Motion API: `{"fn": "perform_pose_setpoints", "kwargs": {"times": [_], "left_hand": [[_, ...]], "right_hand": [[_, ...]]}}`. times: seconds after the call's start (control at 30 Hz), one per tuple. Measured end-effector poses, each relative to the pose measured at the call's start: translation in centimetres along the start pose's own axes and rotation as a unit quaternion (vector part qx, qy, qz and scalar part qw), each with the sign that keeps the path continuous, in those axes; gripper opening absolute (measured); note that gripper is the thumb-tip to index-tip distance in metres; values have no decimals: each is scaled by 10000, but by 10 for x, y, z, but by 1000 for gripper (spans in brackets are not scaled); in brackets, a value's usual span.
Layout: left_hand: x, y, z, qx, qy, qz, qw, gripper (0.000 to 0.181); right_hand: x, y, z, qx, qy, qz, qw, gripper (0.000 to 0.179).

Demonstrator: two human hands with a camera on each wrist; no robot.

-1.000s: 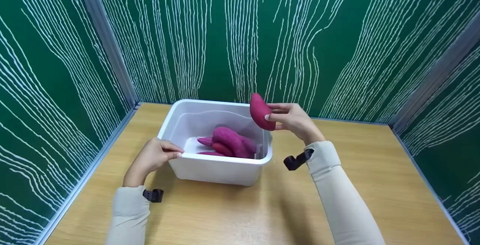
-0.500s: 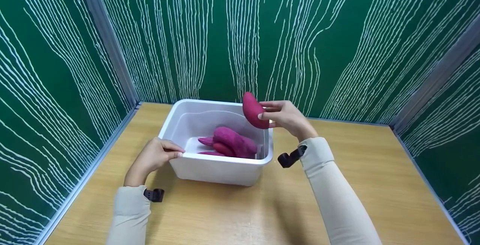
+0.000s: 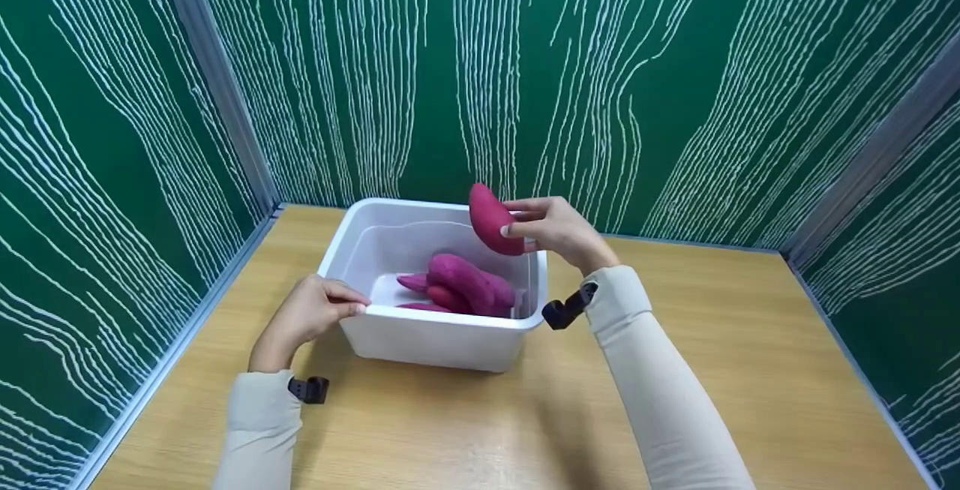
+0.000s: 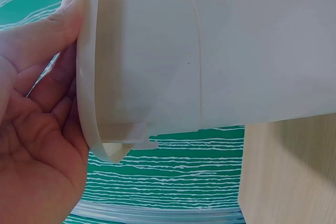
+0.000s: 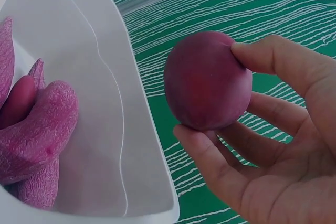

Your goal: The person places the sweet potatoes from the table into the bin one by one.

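Observation:
My right hand [image 3: 559, 227] holds a smooth red mango [image 3: 491, 221] above the right end of a white plastic bin [image 3: 442, 344]. In the right wrist view, the thumb and fingertips grip the mango [image 5: 205, 82] at its sides, and its rounded end faces the camera. My left hand [image 3: 311, 317] pinches the bin's near rim at the left corner; the left wrist view shows the thumb on the rim [image 4: 89, 51]. Inside the bin lie several wrinkled purple sweet potatoes [image 3: 461, 276] and a smooth red piece [image 3: 446, 297], partly hidden by them.
The bin stands on a wooden table [image 3: 675, 355]. Green panels with white wavy lines [image 3: 420, 62] rise at the back and both sides, joined by grey metal posts [image 3: 217, 77]. Each wrist wears a small black camera [image 3: 562, 314].
My right hand has moved left with the mango, from the bin's right edge to over its opening. The left hand keeps its hold on the rim, and the bin stays put.

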State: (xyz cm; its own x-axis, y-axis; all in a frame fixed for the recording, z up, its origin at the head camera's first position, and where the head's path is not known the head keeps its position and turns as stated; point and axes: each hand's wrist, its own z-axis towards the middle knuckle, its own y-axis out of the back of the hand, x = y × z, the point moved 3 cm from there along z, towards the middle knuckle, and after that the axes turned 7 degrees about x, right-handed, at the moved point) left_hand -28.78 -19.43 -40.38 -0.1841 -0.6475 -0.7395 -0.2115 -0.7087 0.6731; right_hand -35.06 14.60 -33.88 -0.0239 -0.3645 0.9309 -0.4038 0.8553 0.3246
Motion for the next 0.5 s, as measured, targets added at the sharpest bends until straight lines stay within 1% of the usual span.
{"fn": "perform_pose_setpoints", "kwargs": {"times": [0.27, 0.5], "left_hand": [[2, -1, 1, 83, 280, -153, 9995, 11], [2, 0, 1, 95, 256, -106, 9996, 11]], "right_hand": [[4, -7, 5, 94, 126, 122, 9998, 52], [4, -12, 8, 124, 61, 117, 9998, 52]]}}
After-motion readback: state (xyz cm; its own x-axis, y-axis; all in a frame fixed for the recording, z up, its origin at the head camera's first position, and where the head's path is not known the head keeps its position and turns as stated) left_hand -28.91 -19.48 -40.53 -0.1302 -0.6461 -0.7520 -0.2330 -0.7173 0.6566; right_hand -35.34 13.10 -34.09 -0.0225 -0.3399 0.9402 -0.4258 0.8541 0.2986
